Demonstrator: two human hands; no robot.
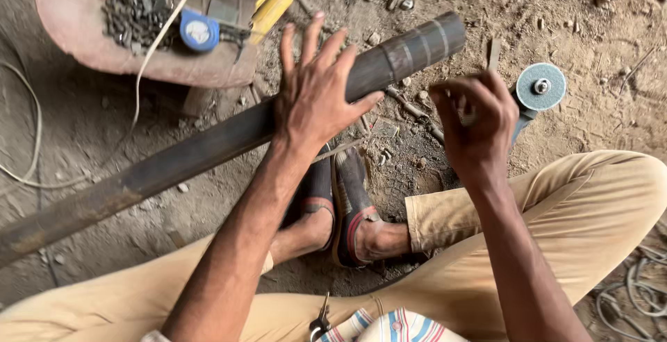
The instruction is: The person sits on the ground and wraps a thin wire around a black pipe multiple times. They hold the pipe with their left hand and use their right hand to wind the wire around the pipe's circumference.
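Observation:
A long dark metal pipe (187, 154) lies slantwise across the dirt ground, its banded end (424, 40) pointing up and right. My left hand (316, 88) is laid over the pipe near that end, fingers spread across the top and thumb underneath. To the right of the pipe's end, my right hand (476, 123) is curled with its fingertips pinched on a small pale object; what it is cannot be made out. An angle grinder with a grey disc (540, 86) lies on the ground just behind my right hand.
A rusty round pan (62, 29) at the top left holds several dark metal bits, a blue tape measure (199, 31) and a yellow tool (272, 2). A white cord (31, 140) loops at the left. My sandalled feet (351, 203) are under the pipe. Cables (636, 293) lie at the bottom right.

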